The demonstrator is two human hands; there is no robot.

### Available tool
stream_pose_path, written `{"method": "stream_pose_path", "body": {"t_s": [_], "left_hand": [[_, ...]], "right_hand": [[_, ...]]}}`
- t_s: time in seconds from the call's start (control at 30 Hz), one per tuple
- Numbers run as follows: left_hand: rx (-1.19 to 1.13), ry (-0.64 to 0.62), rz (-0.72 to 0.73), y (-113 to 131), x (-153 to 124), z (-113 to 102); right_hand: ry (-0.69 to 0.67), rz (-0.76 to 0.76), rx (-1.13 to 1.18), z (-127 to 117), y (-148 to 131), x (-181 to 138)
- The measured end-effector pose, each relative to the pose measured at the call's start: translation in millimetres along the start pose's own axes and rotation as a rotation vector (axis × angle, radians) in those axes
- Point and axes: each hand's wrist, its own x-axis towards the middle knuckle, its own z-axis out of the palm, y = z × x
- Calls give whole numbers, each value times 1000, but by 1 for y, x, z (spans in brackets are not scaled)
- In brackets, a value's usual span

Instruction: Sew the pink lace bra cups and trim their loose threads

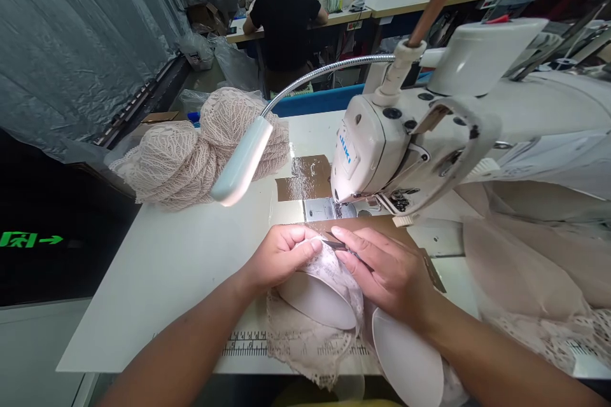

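In the hands [281, 255]: lace [328, 269], snips [336, 245].

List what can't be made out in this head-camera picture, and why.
All in the head view:
Rear part of the dark pointed tool: hidden by the right hand.
Bottom of the lower white cup: cut off by the bottom edge.
Part of the ruler scale: covered by the lace fabric.
Far end of the sewing machine: cut off by the right edge.

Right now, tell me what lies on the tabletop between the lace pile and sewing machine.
The head view shows a shiny brown patch there.
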Motion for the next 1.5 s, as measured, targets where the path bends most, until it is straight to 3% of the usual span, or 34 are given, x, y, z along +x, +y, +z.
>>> {"method": "stream_pose_path", "body": {"t_s": [0.47, 0.63, 0.7, 0.83, 0.9, 1.3, 1.5], "left_hand": [[154, -75, 68, 1, -1, 2], [165, -90, 66, 2, -1, 2], [165, -84, 66, 1, -1, 2], [145, -89, 54, -1, -1, 2], [141, -84, 64, -1, -1, 3], [212, -7, 39, -1, 0, 3], [72, -53, 17, 1, 1, 2]], "right_hand": [[-20, 48, 17, 1, -3, 1], [-22, 203, 183, -2, -2, 7], [-90, 329, 348, -4, 0, 10], [-446, 520, 730, -5, 1, 16], [-534, 580, 787, -5, 0, 18], [-408, 725, 1043, -5, -2, 14], [-395, 681, 956, -7, -2, 15]]}}
